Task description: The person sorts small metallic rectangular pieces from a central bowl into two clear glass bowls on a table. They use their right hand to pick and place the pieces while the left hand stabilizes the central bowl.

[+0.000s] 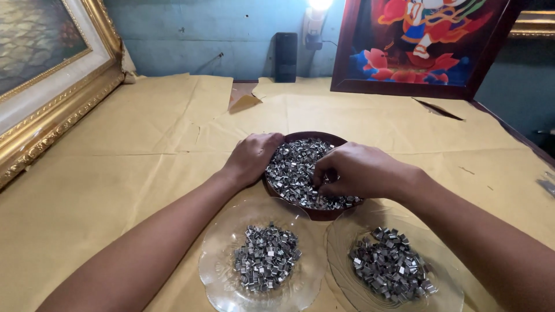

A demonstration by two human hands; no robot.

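Leftmost, a gilt frame (49, 86) leans against the wall, well left of the brown bowl (304, 173), out of reach of the work. Brown paper (144, 156) covers the tabletop, likely to protect it and catch stray pieces.

Next, the left hand (252, 157) lies on the bowl's left rim, its fingers curled over the edge and close together; it seems to steady the bowl, and whether it pinches anything cannot be told. The bowl itself sits at the middle of the tabletop and is heaped with small shiny metal clips (292, 167).

Just in front of the bowl, toward the person, stand two clear glass plates. The left plate (222, 271) carries a small pile of the same clips (266, 257) at its centre. Both plates sit close to the bowl, touching or almost touching its near edge, which keeps the reach short.

Over the bowl's right half, the right hand (361, 171) hovers palm down, its thumb and fingertips drawn together and dipped into the clips, apparently pinching a few; the exact pieces held are hidden by the hand.

The right plate (445, 289) holds a second pile (390, 264), a little larger. Behind the bowl to the right, a dark-framed colourful picture (422, 46) leans on the wall, beside a lit lamp (315, 17).
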